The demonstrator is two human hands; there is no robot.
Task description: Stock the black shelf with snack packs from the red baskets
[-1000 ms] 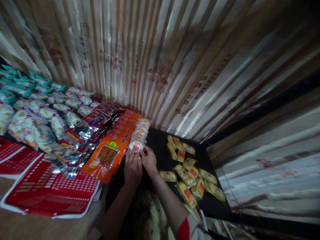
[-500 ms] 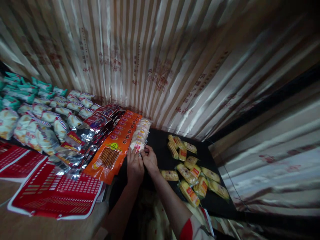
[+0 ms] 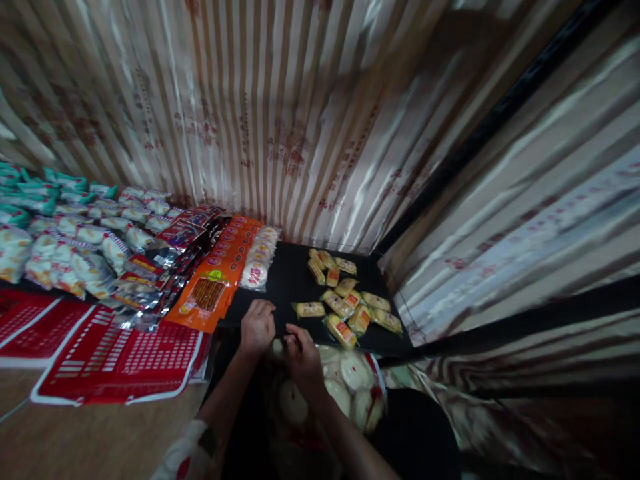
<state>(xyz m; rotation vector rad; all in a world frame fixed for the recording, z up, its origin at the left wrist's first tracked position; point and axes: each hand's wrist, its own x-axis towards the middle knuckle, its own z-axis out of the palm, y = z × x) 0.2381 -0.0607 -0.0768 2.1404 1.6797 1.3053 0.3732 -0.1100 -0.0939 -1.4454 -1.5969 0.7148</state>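
Observation:
My left hand (image 3: 258, 327) hovers at the front edge of the black tabletop (image 3: 285, 270), its fingers curled in and no item showing in it. Just right of it, my right hand (image 3: 303, 353) hangs over a clear bag of round white crackers (image 3: 355, 372), partly covering it. Its fingers are bent but apart from the thumb, with nothing visible between them. Beyond my left hand lies an overlapping row of white round-cracker packets (image 3: 257, 267), touching the orange packs of brown sticks (image 3: 213, 287).
Several yellow snack packets (image 3: 340, 303) lie loose on the right of the tabletop. Dark red and silver packs (image 3: 150, 273), white snack bags (image 3: 100, 250) and green bags (image 3: 75, 187) fill the left. Red baskets (image 3: 125, 367) stand in front; a striped curtain (image 3: 280, 120) hangs behind.
Both my hands have left the white cracker packets and drawn back toward me, over the cracker bag. The packets stay in their row. The view has turned slightly right and down.

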